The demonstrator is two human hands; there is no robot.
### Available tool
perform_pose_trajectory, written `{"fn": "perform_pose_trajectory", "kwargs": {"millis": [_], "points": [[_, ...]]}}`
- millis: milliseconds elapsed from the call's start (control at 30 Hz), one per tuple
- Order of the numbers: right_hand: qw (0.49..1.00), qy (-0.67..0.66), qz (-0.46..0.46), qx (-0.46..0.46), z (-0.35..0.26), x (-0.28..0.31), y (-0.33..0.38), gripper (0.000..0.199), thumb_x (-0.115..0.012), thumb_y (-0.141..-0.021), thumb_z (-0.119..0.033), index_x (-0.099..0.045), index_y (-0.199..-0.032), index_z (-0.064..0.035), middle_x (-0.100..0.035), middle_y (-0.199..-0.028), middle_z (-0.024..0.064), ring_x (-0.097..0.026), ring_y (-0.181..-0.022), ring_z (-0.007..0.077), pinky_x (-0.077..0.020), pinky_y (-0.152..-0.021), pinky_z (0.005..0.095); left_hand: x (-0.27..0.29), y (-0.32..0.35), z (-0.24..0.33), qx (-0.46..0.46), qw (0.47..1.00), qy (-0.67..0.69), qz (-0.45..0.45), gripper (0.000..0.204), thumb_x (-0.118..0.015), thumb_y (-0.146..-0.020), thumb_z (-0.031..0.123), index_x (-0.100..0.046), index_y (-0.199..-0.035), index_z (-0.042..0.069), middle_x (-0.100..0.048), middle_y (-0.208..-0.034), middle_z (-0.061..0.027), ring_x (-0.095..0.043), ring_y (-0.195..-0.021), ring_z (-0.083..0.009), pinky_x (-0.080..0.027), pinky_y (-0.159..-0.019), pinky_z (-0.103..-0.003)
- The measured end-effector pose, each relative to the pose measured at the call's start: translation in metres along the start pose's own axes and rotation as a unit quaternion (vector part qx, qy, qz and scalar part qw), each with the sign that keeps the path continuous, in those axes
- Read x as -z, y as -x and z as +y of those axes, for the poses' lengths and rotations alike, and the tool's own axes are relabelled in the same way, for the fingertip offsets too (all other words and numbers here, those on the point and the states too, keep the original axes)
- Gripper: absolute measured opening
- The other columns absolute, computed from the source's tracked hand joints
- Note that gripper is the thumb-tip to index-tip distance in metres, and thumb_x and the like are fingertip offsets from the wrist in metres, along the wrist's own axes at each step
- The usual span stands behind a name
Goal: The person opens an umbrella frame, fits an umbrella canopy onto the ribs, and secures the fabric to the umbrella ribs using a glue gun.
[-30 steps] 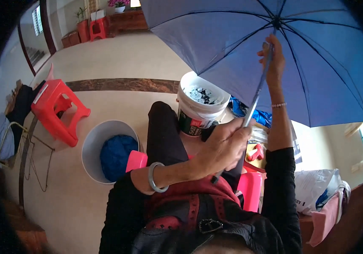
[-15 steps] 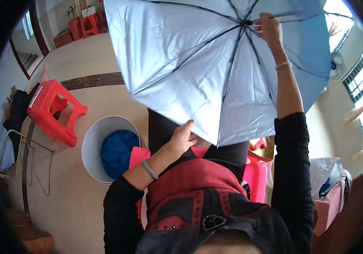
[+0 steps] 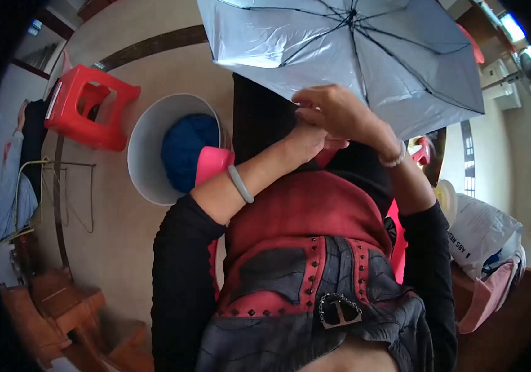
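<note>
Head view: nearest, we see the left hand (image 3: 307, 137), below a pale bangle (image 3: 240, 184), and the right hand (image 3: 347, 115) close together above the lap, the right partly over the left. Both have bent fingers; we cannot tell what, if anything, either grips. Just beyond, we find an open umbrella (image 3: 395, 68), its silver lining and black ribs toward us. Leftward stands a white bucket (image 3: 140, 158) containing a blue bundle (image 3: 181, 155); farther off, a red plastic stool (image 3: 70, 102).
</note>
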State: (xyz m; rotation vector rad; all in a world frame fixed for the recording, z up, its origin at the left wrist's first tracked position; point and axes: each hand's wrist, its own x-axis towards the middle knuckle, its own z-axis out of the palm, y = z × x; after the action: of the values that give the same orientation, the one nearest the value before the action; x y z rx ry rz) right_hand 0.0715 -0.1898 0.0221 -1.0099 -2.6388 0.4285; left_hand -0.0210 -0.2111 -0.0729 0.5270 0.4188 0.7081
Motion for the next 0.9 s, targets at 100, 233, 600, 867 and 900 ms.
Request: {"fn": "perform_pose_trajectory", "kwargs": {"millis": [100,233,600,867,900], "points": [[0.999,0.040,-0.005,-0.005,0.011,-0.009,0.015,0.020,-0.057,-0.076,-0.013,-0.059,-0.092,-0.0024,-0.060,-0.084,0.0145,-0.058,-0.075,0.0323,-0.0475,-0.065,0.0365,-0.006,0.002,-0.005,0.000,0.999,-0.054,-0.001,0.032,-0.060,-0.082,0.029,-0.053,-0.103,0.006,-0.059,-0.088,-0.0040,-0.058,-0.079,-0.0128,-0.051,-0.064,-0.027],[0.994,0.106,0.000,-0.029,0.026,-0.027,0.035,0.014,-0.054,-0.076,-0.014,-0.057,-0.086,-0.0038,-0.059,-0.078,0.0130,-0.059,-0.073,0.0299,-0.0488,-0.064,0.0366,-0.002,0.012,-0.010,0.082,0.975,-0.199,-0.050,0.026,-0.061,-0.081,0.024,-0.056,-0.098,0.006,-0.059,-0.083,-0.0019,-0.056,-0.071,-0.0101,-0.049,-0.061,-0.023],[0.972,0.211,-0.106,0.008,0.074,0.008,0.076,0.011,-0.054,-0.076,-0.013,-0.050,-0.081,-0.0037,-0.055,-0.070,0.0164,-0.054,-0.073,0.0371,-0.0444,-0.063,0.0409,-0.012,0.081,0.091,-0.291,0.686,-0.664,0.067,0.014,-0.055,-0.077,0.009,-0.062,-0.087,0.002,-0.060,-0.069,-0.0074,-0.058,-0.062,-0.0143,-0.046,-0.058,-0.027],[0.970,0.185,-0.032,-0.153,0.083,-0.015,0.102,0.011,-0.054,-0.077,-0.013,-0.052,-0.083,-0.0043,-0.055,-0.080,0.0135,-0.055,-0.078,0.0331,-0.0450,-0.068,0.0404,0.013,0.064,0.084,-0.210,0.581,-0.781,0.094,0.017,-0.053,-0.081,0.017,-0.062,-0.087,0.004,-0.059,-0.064,-0.0142,-0.060,-0.060,-0.0203,-0.046,-0.058,-0.031],[0.969,0.185,-0.030,-0.161,0.075,-0.024,0.095,0.011,-0.054,-0.077,-0.013,-0.052,-0.083,-0.0043,-0.055,-0.080,0.0135,-0.055,-0.078,0.0331,-0.0450,-0.068,0.0404,0.010,0.057,0.084,-0.210,0.581,-0.782,0.086,0.017,-0.053,-0.081,0.017,-0.062,-0.087,0.004,-0.059,-0.064,-0.0142,-0.060,-0.060,-0.0203,-0.046,-0.058,-0.031]]}}
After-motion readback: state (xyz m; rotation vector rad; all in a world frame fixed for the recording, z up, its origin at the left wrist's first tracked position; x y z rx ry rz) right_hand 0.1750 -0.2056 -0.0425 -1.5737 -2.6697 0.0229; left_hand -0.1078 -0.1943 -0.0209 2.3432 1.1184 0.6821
